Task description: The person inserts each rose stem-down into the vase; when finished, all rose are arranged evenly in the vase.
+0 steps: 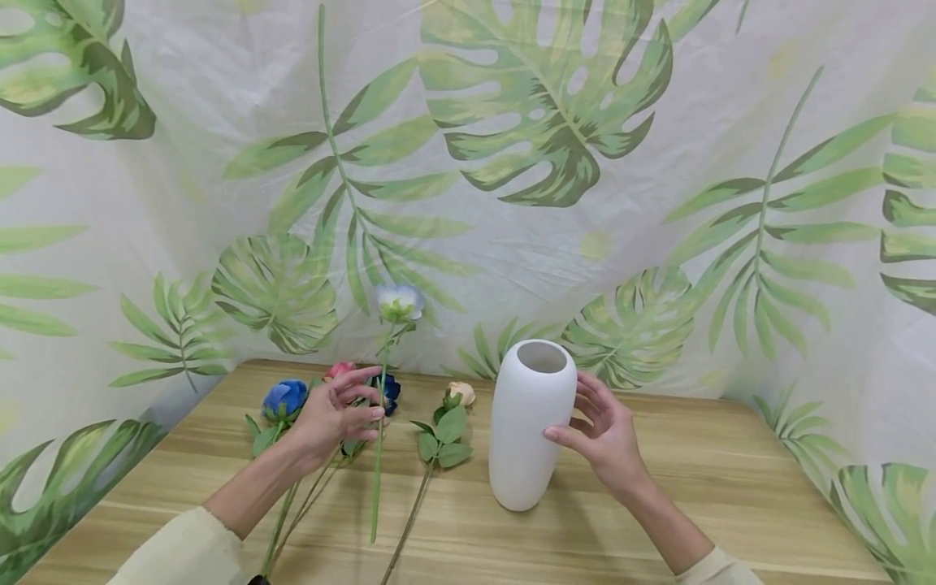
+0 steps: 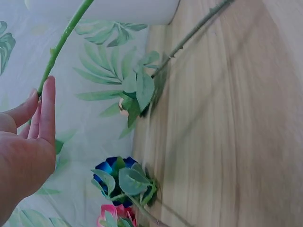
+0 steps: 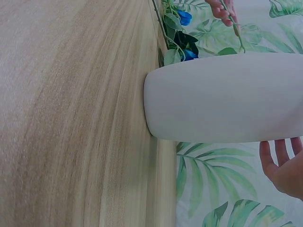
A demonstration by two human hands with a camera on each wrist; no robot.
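My left hand pinches the green stem of a white flower with pale blue petal edges. The flower stands upright above the table, its bloom at the top and the bare stem end hanging below the fingers. A tall white vase stands on the table to the right, its round mouth facing up. My right hand holds the vase by its right side, thumb on the front and fingers reaching behind. In the right wrist view, the fingertips meet the vase wall.
Beyond the left hand lie a blue rose, a dark blue flower and a pink one. Between that hand and the vase, a peach rose lies on the wooden table. Leaf-patterned cloth hangs behind.
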